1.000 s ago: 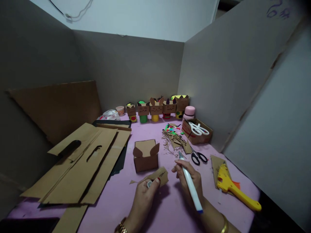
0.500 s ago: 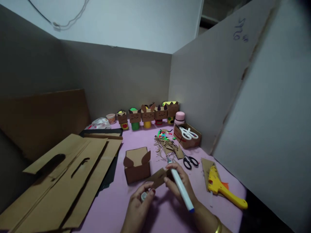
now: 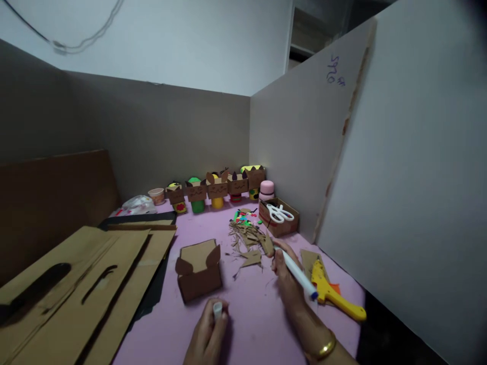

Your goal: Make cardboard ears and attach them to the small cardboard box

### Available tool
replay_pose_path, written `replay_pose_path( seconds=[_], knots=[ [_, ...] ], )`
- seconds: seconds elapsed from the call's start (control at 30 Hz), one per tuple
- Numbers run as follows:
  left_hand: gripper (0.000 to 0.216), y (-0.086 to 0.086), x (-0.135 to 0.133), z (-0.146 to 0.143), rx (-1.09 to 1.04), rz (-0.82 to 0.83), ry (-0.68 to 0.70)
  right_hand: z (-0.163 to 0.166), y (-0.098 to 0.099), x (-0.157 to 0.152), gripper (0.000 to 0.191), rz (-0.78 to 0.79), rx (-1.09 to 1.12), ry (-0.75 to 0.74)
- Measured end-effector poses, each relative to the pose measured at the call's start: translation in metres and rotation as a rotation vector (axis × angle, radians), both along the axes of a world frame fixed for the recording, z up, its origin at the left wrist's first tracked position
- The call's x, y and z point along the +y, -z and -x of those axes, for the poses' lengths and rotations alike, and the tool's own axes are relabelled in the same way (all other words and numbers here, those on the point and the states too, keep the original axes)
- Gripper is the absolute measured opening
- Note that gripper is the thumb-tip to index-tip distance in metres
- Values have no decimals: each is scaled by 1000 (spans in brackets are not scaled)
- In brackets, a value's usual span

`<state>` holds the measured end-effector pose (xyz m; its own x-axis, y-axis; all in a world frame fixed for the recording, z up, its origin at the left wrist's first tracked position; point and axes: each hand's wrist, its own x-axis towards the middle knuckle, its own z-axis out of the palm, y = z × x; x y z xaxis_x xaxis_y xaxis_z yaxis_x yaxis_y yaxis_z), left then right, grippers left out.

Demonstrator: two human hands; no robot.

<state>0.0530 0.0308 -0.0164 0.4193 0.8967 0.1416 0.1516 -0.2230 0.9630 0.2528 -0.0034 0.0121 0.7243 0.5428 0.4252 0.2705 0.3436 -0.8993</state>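
My right hand point(image 3: 286, 274) is closed around a white marker point(image 3: 299, 274) with a blue end, its tip pointing toward a heap of cardboard scraps point(image 3: 246, 237). A loose cardboard piece point(image 3: 251, 259) lies on the pink table point(image 3: 251, 314) just left of that hand. My left hand point(image 3: 208, 334) is low in the view, pinching a small white marker cap point(image 3: 217, 310). A brown cardboard box with ear-shaped flaps point(image 3: 198, 269) stands between and ahead of the hands.
Large flat cardboard sheets point(image 3: 76, 294) lie at the left. A row of small cardboard-headed figures point(image 3: 216, 190) lines the back wall. An open box with white scissors point(image 3: 278, 217) and a yellow glue gun point(image 3: 332, 294) are at the right, beside grey partition boards.
The cardboard piece left my left hand, passed to the right hand, and now lies on the table by the scraps. My right hand moved forward and right; the camera turned rightward.
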Motion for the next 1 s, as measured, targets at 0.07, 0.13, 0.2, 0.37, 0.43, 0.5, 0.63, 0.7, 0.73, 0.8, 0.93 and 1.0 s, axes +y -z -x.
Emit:
replay_pose_path(
  seconds=[0.07, 0.13, 0.2, 0.37, 0.43, 0.5, 0.63, 0.7, 0.73, 0.8, 0.93, 1.0],
  knots=[
    [33, -5, 0, 1, 31, 13, 88, 12, 3, -4, 39, 38, 39, -168],
    [32, -9, 1, 0, 29, 21, 122, 25, 4, -9, 36, 77, 63, -345],
    [29, -11, 2, -1, 17, -4, 155, 36, 4, -13, 34, 110, 67, -493],
    [24, -15, 1, -3, 12, -47, 233, 47, 1, -17, 32, 158, 44, -648],
    [24, -17, -1, -3, 16, -54, 240, 47, 1, -18, 31, 172, 38, -661],
    [23, -18, -2, -3, 21, -59, 248, 47, 2, -17, 30, 201, 18, -668],
    [23, -16, -4, -2, 69, -114, 243, 49, 5, -15, 25, 270, -39, -670],
    [23, -15, -5, -1, 104, -157, 228, 51, 7, -14, 20, 284, -51, -672],
    [23, -14, -5, -1, 125, -181, 220, 52, 8, -13, 19, 290, -46, -678],
    [22, -12, -6, 1, 184, -233, 208, 55, 11, -11, 20, 300, -20, -697],
    [20, 3, -2, 7, 361, -414, 205, 64, 20, -7, 35, 284, 129, -792],
    [19, 15, 6, 9, 402, -524, 199, 68, 25, -4, 44, 268, 183, -803]
  ],
)
